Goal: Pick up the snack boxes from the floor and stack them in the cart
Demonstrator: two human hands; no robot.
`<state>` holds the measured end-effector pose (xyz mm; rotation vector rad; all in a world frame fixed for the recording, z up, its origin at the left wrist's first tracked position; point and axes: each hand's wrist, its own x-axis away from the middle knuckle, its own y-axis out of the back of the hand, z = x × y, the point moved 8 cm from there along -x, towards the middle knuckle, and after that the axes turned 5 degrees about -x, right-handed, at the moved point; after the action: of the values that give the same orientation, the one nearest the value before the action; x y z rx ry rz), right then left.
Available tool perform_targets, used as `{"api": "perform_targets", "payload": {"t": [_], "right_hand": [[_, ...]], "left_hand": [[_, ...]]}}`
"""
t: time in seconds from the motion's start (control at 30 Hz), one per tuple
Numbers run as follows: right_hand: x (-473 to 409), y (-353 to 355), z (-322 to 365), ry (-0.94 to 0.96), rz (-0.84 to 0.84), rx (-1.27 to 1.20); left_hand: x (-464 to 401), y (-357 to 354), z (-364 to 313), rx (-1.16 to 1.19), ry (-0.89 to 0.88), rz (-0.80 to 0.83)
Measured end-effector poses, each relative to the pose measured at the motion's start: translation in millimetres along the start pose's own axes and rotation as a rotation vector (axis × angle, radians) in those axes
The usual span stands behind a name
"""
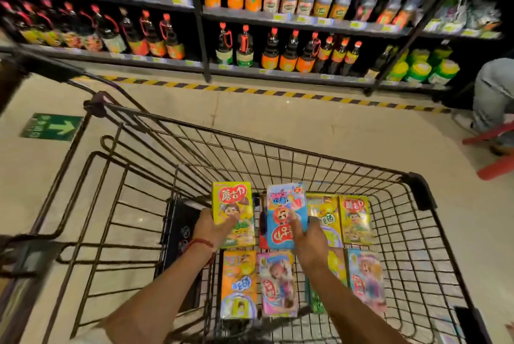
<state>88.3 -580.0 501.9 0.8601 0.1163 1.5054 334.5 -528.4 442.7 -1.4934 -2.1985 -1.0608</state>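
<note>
Over the middle of the cart (417,185), the left hand (212,228) grips a yellow snack box (232,204) by its near end, thumb on the printed face, and the right hand (308,241) likewise holds a blue snack box (285,213). Both sit above the boxes already laid flat (278,285) on the cart's wire bottom. They look like light, stiff cardboard with glossy faces, so I judge a pinch across the narrow end or long edges holds best; squeezing the broad faces may dent them.
</note>
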Motion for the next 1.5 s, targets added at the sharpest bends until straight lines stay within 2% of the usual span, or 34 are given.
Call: {"api": "perform_targets", "payload": {"t": [0.23, 0.4, 0.5, 0.67, 0.83, 0.97, 1.07, 1.2, 1.3, 1.5], "right_hand": [[-62, -36, -36, 0.004, 0.018, 0.066], [-84, -49, -56, 0.005, 0.09, 0.153], [-85, -51, -63, 0.04, 0.049, 0.242], [-87, -45, -60, 0.074, -0.058, 0.47], [-83, -42, -50, 0.07, -0.068, 0.547], [-74, -34, -40, 0.104, -0.049, 0.55], [-59, -17, -31, 0.201, -0.007, 0.661], [-25, 29, -21, 0.332, -0.076, 0.756], [6, 71, -25, 0.329, -0.2, 0.869], [85, 156, -52, 0.221, -0.364, 0.954]], "left_hand": [[-48, -33, 22, -0.043, 0.035, 0.045], [-72, -45, 41, -0.102, 0.044, 0.033], [-75, -49, 45, -0.18, 0.038, 0.009], [-70, -38, 27, -0.416, -0.115, -0.158], [-58, -33, 10, -0.488, -0.19, -0.219], [-42, -28, -12, -0.644, -0.252, -0.212], [-28, -30, -42, -0.753, -0.349, -0.129], [-2, -52, -89, -0.929, -0.57, 0.023], [35, -82, -121, -1.108, -0.74, 0.126], [138, -156, -155, -1.241, -1.063, 0.279]]}}
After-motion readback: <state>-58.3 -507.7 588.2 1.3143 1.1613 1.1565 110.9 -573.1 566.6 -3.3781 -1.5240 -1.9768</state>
